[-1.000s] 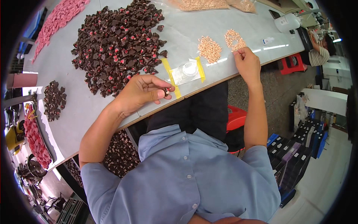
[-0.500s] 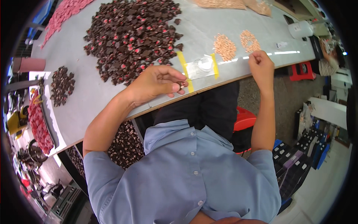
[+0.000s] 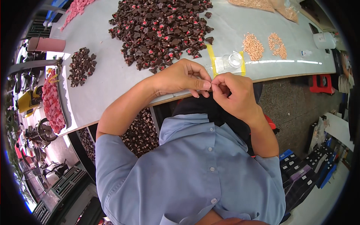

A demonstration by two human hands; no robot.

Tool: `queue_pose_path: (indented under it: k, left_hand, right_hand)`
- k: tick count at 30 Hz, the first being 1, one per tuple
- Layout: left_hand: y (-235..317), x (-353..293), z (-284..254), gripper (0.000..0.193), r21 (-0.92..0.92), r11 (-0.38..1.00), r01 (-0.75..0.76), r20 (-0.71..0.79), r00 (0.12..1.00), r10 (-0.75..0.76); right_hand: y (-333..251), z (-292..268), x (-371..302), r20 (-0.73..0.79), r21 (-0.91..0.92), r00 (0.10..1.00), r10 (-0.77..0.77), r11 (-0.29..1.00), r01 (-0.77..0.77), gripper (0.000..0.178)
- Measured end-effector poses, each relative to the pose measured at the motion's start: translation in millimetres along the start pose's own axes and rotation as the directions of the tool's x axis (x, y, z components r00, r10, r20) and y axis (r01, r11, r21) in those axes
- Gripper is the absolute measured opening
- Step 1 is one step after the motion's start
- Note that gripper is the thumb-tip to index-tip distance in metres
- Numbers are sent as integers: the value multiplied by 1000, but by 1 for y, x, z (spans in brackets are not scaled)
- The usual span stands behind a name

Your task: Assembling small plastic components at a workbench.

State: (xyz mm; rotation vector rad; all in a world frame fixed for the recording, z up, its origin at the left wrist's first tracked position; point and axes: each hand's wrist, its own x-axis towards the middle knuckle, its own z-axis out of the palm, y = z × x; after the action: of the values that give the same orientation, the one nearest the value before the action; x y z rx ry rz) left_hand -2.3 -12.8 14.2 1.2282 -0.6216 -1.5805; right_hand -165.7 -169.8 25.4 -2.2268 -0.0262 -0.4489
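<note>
At the table's front edge my two hands meet, fingertips touching. My left hand (image 3: 182,78) is closed, thumb against the fingers, on a small dark piece that its fingers now mostly cover. Thumb and index finger of my right hand (image 3: 236,93) pinch together right at the left thumb tip; whatever they hold is too small to make out. Just beyond the hands is a small clear round dish (image 3: 235,60) on a white patch bordered by yellow tape (image 3: 210,56). A large heap of dark brown pieces with red and pale spots (image 3: 161,32) lies past my left hand.
Two small piles of pale orange grains (image 3: 253,48) lie to the right, with bags of similar grains (image 3: 253,4) behind. A smaller dark heap (image 3: 81,66) sits left, near a tray of pink-red pieces (image 3: 53,103). A white plastic bottle (image 3: 324,40) stands far right; dark pieces fill a container (image 3: 140,133) below the table.
My right hand has moved left from beside the grain piles to meet my left hand. The left hand keeps its pinch, and the whole view has shifted.
</note>
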Motion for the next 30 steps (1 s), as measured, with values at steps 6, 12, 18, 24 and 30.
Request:
queue_pose_path:
  k: [6, 12, 18, 24, 30]
  left_hand:
    - [0, -3, -1, 26, 0, 1000, 1, 17, 1000, -1]
    - [-1, -2, 0, 24, -11, 1000, -7, 6, 1000, 7]
    - [0, 1, 1, 27, -30, 1000, -6, 1, 1000, 6]
    - [0, 0, 1, 29, 35, 999, -34, -9, 999, 34]
    - [0, -2, 0, 29, 18, 999, -51, -3, 999, 51]
  right_hand:
    - [-4, -6, 1, 30, 32, 999, 13, 999, -14, 10]
    - [-1, -9, 1, 113, 26, 993, 18, 999, -21, 10]
    - [4, -14, -1, 74, 29, 997, -2, 1000, 0, 11]
    - [-3, -63, 23, 99, -305, 989, -111, 943, 136, 12]
    - [-3, -79, 46, 230, -545, 966, -121, 806, 231, 11]
